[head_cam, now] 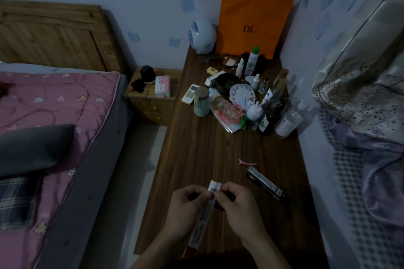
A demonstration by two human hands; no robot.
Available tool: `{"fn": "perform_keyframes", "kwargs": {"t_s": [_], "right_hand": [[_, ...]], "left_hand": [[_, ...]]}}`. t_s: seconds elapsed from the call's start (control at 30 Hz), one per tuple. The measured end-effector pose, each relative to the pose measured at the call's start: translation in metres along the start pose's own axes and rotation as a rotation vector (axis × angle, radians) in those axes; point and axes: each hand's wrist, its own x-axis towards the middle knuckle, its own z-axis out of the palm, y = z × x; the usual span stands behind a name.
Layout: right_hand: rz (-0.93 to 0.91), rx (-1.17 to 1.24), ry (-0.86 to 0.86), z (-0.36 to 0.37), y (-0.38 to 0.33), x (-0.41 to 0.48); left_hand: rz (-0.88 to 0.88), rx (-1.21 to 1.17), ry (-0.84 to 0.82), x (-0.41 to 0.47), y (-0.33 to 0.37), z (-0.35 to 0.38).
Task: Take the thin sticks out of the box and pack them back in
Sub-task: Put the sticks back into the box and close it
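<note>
Both hands (215, 209) on the box (203, 216)

We see an orange bag (253, 22) leaning on the wall at the table's (196, 159) far end, a round clock (241, 95) among bottles, and a pink hair clip (247, 162) nearer us.

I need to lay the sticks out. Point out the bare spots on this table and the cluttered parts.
Bare wood runs across the middle of the table, between the jars and bottles at the far end and both hands. The near left edge is also free. The pink hair clip and dark box take the near right.
</note>
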Motion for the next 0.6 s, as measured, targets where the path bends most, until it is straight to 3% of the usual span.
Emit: {"fn": "perform_keyframes", "kwargs": {"t_s": [0.6], "right_hand": [[0.078, 0.047, -0.021, 0.008, 0.017, 0.014]], "left_hand": [[0.015, -0.033, -0.08, 0.016, -0.027, -0.007]]}}
